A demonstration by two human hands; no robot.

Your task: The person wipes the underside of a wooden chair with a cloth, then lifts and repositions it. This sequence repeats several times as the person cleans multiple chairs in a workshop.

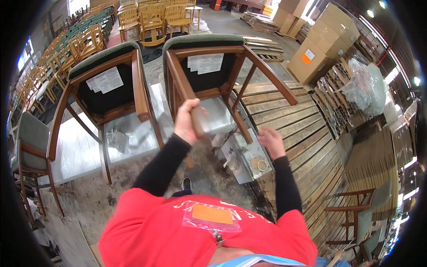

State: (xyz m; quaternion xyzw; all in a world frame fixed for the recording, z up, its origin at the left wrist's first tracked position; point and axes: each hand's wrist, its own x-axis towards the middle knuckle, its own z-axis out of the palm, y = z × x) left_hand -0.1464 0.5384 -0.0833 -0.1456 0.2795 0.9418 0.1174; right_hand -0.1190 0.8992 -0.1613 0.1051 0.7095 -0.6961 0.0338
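Observation:
My left hand (187, 121) grips the leg of a brown wooden chair (209, 66) that lies tipped on a metal-topped bench (84, 147), its green-edged seat facing away and black underside with a white paper label showing. My right hand (270, 140) hovers with loosely curled fingers, holding nothing, just above a small grey metal box (244, 155) with a roll of tape (262, 165) on it. A second matching chair (106, 84) lies tipped on the bench to the left.
Stacked wooden slats (302, 133) fill the right side. Cardboard boxes (320, 44) stand at the back right, rows of light wooden chairs (151, 18) at the back. Green-seated chairs stand at the left (31, 142) and lower right (360, 213).

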